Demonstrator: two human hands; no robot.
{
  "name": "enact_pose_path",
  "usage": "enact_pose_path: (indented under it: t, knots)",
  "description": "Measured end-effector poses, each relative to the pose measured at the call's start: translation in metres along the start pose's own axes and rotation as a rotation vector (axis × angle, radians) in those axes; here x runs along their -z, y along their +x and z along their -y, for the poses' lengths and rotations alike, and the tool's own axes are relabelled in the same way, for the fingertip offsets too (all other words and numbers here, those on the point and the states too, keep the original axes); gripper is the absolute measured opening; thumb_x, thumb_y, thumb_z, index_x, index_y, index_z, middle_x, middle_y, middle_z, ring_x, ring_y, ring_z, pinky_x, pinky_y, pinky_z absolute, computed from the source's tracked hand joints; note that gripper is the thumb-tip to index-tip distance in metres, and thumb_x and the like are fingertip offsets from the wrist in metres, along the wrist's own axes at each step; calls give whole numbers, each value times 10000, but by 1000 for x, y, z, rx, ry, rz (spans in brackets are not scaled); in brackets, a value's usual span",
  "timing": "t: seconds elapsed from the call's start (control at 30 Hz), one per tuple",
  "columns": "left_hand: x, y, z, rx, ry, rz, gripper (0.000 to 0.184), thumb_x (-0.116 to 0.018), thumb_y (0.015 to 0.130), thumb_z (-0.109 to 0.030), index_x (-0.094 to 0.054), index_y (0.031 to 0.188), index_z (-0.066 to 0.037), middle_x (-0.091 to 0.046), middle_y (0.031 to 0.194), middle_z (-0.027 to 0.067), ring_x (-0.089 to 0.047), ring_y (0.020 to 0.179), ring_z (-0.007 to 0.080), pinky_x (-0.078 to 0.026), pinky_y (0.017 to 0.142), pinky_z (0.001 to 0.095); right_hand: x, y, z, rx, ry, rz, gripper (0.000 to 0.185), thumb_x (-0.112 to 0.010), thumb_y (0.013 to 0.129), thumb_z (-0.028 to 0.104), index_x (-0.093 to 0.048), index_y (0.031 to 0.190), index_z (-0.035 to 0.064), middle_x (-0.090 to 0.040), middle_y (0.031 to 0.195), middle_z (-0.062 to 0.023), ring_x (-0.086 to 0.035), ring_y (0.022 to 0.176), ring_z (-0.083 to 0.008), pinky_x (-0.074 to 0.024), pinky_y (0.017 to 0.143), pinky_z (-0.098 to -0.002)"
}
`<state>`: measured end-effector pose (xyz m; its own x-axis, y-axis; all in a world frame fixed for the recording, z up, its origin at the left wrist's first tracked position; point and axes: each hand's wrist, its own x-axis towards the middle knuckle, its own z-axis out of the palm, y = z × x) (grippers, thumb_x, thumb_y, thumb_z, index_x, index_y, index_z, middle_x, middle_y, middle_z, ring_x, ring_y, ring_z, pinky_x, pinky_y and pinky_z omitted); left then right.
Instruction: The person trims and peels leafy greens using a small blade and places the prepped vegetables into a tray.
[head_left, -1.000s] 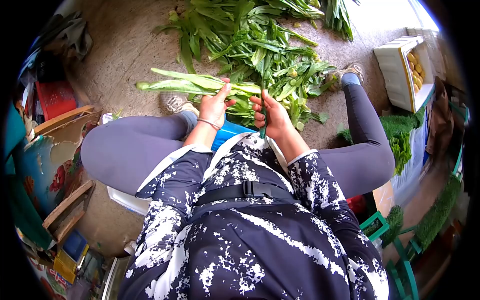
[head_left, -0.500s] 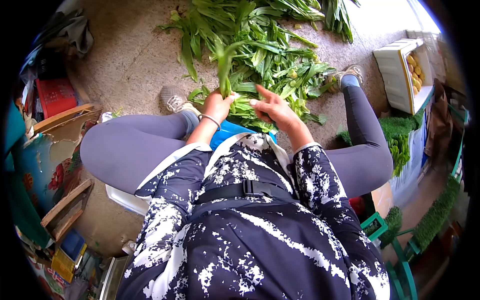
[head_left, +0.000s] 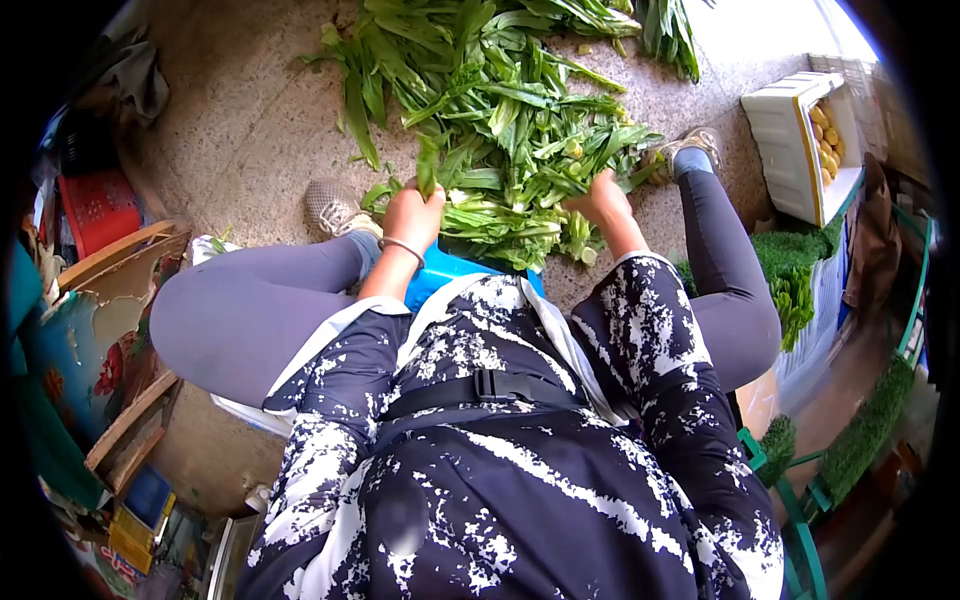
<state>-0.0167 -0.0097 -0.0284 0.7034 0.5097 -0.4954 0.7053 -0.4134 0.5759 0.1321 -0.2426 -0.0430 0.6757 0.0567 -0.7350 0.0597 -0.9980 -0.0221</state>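
Note:
My left hand (head_left: 408, 216), with a bangle at the wrist, is closed around a leafy green stalk (head_left: 428, 165) that sticks up past the fingers. At the right side of the pile of leafy greens (head_left: 510, 110), my right hand (head_left: 604, 200) is held low with its fingers drawn together. Leaves lie right against its fingertips, and I cannot make out what is between them. Paler trimmed stalks (head_left: 500, 228) lie between the two hands, close to a blue object (head_left: 445, 275) between my legs.
My shoes (head_left: 335, 205) stand on either side of the pile on the speckled floor (head_left: 240, 130). A white foam box (head_left: 790, 150) of yellowish produce (head_left: 828, 140) is at right, by green artificial turf (head_left: 800, 248). A red basket (head_left: 98, 212) and wooden frames (head_left: 130, 420) are at left.
My right hand has moved right and away from the left hand, its extended finger now drawn in. My left hand has shifted slightly left and down; the stalk in it shows shorter.

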Motion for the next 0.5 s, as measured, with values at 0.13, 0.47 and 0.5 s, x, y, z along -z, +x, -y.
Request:
enact_pose_path:
  t: [0.13,0.47,0.5]
  knots:
    - [-5,4,2,76,-105,16,194,-591,754,-190,-611,856,-26,-635,767,120,-607,695,220,-456,640,322,-25,22,49,51,442,-140,520,-708,645,415,-556,1025,94,-598,953,-152,-589,865,-254,-466,769,-348]
    - [1,2,-1,319,-1148,-4,107,-533,772,-68,-513,857,-6,-566,678,105,-574,640,197,-473,600,311,-13,32,47,240,607,87,266,-636,685,131,-602,944,77,-621,723,-70,-571,619,-156,-455,577,-297]
    - [1,2,-2,324,-1153,-4,107,-533,772,-68,-513,857,-6,-566,678,105,-574,640,197,-473,600,311,2,18,40,255,679,232,249,-624,697,93,-603,942,61,-624,728,-48,-547,588,-118,-445,546,-264]
